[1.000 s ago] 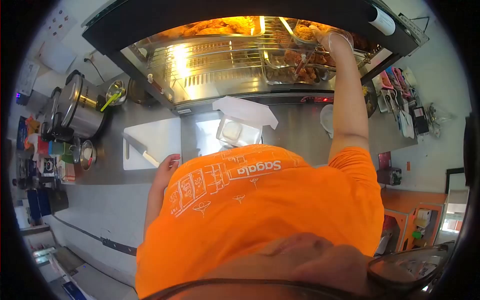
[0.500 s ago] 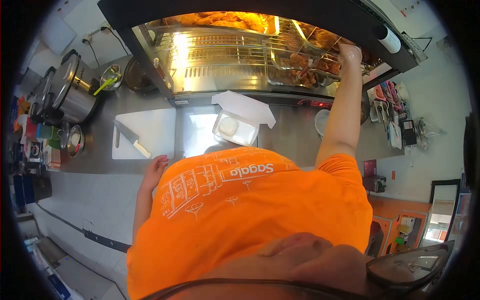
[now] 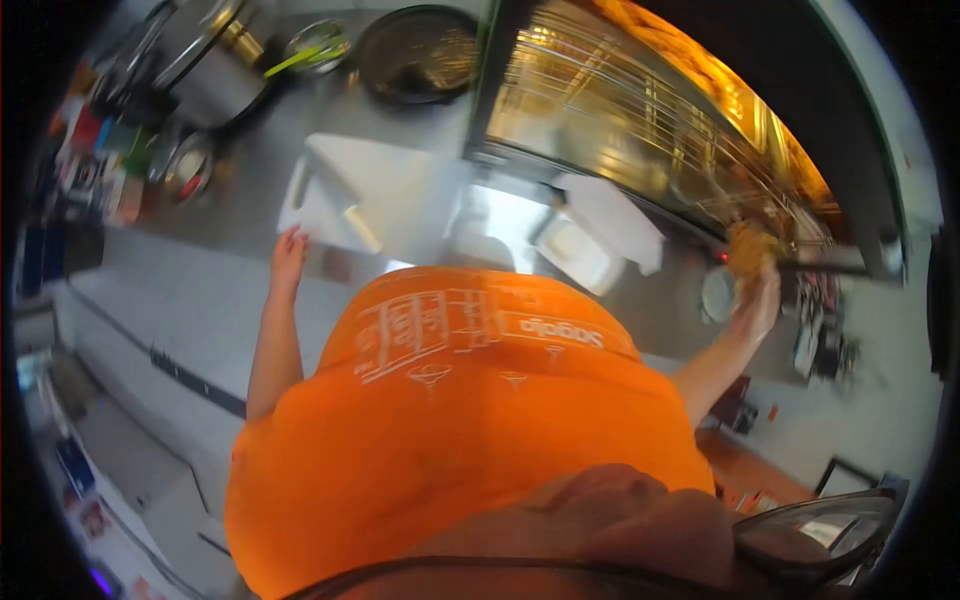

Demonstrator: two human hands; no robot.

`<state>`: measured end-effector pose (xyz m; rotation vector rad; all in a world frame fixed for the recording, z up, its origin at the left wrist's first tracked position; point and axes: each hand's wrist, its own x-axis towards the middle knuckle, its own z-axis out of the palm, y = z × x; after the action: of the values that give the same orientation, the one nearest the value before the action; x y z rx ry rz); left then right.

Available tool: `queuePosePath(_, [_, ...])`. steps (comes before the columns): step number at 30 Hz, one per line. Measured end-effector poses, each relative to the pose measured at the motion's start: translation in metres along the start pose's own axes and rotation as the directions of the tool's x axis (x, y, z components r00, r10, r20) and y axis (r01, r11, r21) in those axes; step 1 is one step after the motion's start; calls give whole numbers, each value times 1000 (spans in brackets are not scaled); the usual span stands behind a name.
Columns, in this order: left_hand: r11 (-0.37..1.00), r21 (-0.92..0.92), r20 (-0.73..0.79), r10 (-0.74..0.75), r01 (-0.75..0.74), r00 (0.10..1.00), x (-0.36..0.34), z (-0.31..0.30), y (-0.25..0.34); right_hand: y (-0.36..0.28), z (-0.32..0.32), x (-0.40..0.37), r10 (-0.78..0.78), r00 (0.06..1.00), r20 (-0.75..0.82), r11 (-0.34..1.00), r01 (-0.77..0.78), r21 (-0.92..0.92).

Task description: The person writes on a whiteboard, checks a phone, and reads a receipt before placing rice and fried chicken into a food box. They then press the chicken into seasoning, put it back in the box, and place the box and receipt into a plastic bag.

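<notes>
My right hand (image 3: pixel 757 305) grips a piece of fried chicken (image 3: pixel 752 250) at the front of the warming cabinet, near its right end. Beside the left edge of the counter, my left hand (image 3: pixel 289 255) hangs with fingers loosely apart and nothing in it, close to the white cutting board (image 3: pixel 410 195). On that board lies a knife with a pale handle (image 3: pixel 362 229). A white takeout box (image 3: pixel 603 280), lid open, stands on the counter between my hands; a round white thing sits inside, too blurred to name.
The lit warming cabinet (image 3: pixel 600 100) holds wire racks, with more fried chicken (image 3: pixel 735 90) on its upper level. Left of it are a dark round pan (image 3: pixel 418 55), a bowl with a green utensil (image 3: pixel 305 58) and a big steel pot (image 3: pixel 215 85). A white round dish (image 3: pixel 717 295) lies right.
My right hand has come out of the cabinet, now with a piece of fried chicken in it. The whole view has turned, so the counter appears tilted. My left hand stays empty.
</notes>
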<state>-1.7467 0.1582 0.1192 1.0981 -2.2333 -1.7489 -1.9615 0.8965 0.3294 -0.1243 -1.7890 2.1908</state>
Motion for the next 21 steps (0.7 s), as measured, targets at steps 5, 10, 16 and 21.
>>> queuePosePath(5, [958,266,-309,191,-108,932,94,-73,-41,113,134,-93,497,847,186,775,-338,-533])
queuePosePath(10, [801,556,-372,477,-219,796,151,-87,-60,166,353,-101,419,747,516,850,-123,-512])
queuePosePath(16, [749,632,-363,513,-199,778,152,-68,-47,259,609,-13,161,837,522,812,189,-553])
queuePosePath(21, [722,665,-347,523,-189,779,152,-71,-40,351,694,85,617,720,319,323,138,-936])
